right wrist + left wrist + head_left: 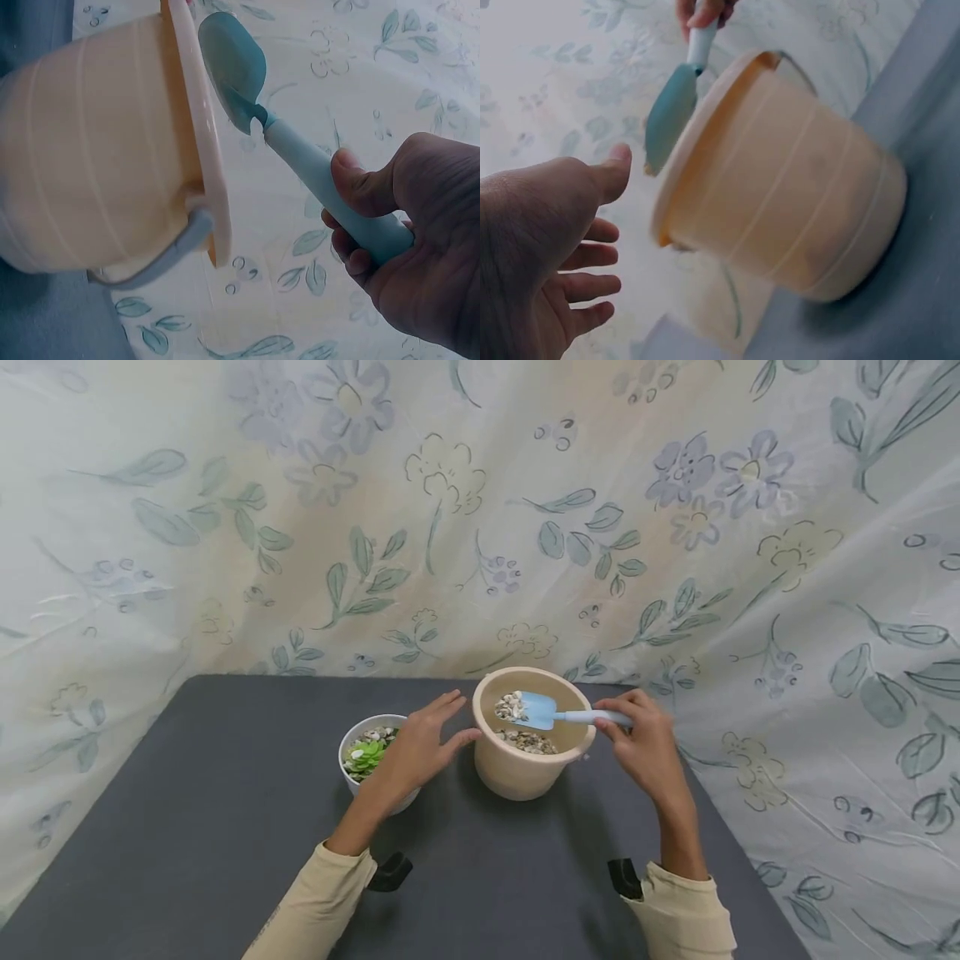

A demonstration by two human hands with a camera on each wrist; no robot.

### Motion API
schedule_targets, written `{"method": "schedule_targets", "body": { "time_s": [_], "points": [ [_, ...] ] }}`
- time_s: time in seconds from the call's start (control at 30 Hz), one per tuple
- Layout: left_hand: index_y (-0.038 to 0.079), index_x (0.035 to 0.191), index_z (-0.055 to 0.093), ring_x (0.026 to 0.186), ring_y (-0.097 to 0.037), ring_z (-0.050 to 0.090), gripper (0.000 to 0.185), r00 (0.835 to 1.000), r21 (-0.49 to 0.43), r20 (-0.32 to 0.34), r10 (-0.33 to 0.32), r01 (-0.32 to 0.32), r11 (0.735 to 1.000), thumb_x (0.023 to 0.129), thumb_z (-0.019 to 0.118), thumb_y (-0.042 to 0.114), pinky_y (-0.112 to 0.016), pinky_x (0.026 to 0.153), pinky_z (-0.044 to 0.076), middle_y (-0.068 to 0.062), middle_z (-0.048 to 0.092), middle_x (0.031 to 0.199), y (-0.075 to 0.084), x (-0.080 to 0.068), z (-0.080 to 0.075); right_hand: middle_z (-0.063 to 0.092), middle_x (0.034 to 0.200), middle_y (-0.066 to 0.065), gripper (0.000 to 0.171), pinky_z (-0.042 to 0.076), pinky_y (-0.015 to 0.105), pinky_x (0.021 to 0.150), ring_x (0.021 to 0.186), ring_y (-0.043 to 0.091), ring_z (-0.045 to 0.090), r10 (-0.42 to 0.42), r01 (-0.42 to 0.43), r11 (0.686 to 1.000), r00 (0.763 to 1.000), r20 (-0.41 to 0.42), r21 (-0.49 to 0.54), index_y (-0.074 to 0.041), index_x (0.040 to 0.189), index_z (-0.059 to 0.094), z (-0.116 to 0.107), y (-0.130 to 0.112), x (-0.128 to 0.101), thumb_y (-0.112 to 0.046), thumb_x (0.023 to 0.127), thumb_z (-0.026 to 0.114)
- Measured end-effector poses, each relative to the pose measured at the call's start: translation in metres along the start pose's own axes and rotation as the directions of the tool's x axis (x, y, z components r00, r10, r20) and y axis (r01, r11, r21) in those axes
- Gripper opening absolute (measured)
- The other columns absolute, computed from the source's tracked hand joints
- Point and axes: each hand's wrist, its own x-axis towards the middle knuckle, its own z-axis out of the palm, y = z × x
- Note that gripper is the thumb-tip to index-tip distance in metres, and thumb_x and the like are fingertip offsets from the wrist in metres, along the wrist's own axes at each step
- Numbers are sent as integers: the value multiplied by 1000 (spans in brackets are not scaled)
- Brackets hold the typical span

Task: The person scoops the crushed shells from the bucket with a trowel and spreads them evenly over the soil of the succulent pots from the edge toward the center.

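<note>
Holding blue scoop (542,711) of pebbles over beige bucket (525,768), right hand (647,745) grip curled on handle, left hand (416,752) spread beside

Evenly and softly lit, fairly bright, with no glare. Only faint shadows under the bucket (525,768) and the hands on the dark table (225,827). Sharp in the head view, though bowed at the edges. Softer, slightly hazy and washed-out in both wrist views.
</note>
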Motion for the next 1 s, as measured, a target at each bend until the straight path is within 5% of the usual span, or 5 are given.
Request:
{"method": "schedule_targets", "body": {
  "time_s": [0.27, 0.47, 0.83, 1.0],
  "points": [
    [3, 152, 54, 150, -37, 48, 67, 999, 20, -32, -25, 25, 999, 100, 69, 42, -58, 118, 45, -18, 51, 160, -27, -18, -33, 64, 104, 14, 21, 40, 26, 71, 86, 19, 47, -13, 12, 998, 1000, 25, 63, 1, 114, 79, 13, -22, 3, -3, 94, 76],
    [5, 155, 50, 147, -41, 50, 62, 994, 23, -37, -100, 101, 995, 104, 65, 38, -61, 117, 44, -19, 48, 162, -49, -32, -49, 64, 103, 12, 20, 39, 27, 72, 85, 19, 47, -48, 41, 995, 996, 70, 94, 1, 113, 79, 28, -37, 5, -4, 95, 75],
    [7, 159, 44, 153, -43, 40, 64, 973, -49, -14, -232, 231, 972, 110, 50, 46, -64, 123, 35, -21, 44, 164, -80, -54, -58, 64, 98, 12, 16, 37, 25, 68, 79, 17, 47, -134, 118, 981, 986, 98, 155, 1, 107, 79, 57, -65, 16, -3, 92, 78],
    [8, 163, 37, 155, -46, 35, 75, 958, -77, 69, -280, 285, 956, 106, 56, 52, -68, 123, 32, -21, 37, 168, -88, -63, -64, 64, 94, 11, 16, 39, 23, 70, 80, 17, 49, -176, 156, 971, 979, 100, 182, 3, 105, 79, 76, -80, 19, -2, 90, 79]
  ]
}}
